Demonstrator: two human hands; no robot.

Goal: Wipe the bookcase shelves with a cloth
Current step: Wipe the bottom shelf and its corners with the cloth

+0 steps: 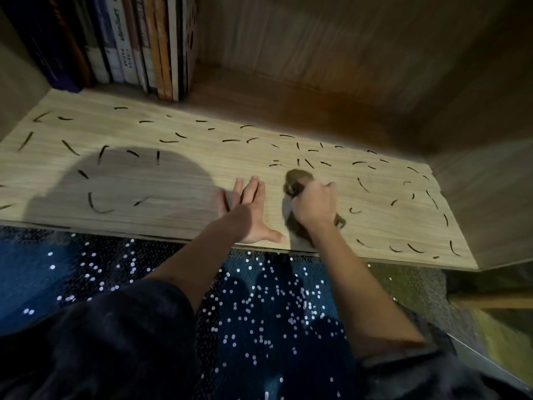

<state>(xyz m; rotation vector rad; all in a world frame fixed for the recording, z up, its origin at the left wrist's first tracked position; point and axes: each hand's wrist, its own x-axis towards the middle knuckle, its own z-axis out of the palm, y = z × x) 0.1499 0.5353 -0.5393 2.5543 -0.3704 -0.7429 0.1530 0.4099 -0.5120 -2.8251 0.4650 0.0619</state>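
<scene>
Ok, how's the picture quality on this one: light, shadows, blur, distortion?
Head view: the shelf is lit at the front and dark toward its back right corner; a large rounded shadow lies left of the left hand; the right hand and its cloth are smeared by blur; the wide lens bends the shelf's front edge.

Shelf [173, 180]: pale wood-grain board, lit at the front, dark toward the back right corner. Row of books [138, 47] stands upright in the back left corner. Short dark curved marks [70, 147] lie scattered over most of the surface, from the left edge to the right edge. A dull crumpled cloth [297, 180] sits near the front edge, right of centre, gripped by the right hand [314, 204]. The left hand [248, 215] lies flat just beside it, fingers [253, 186] spread.
</scene>
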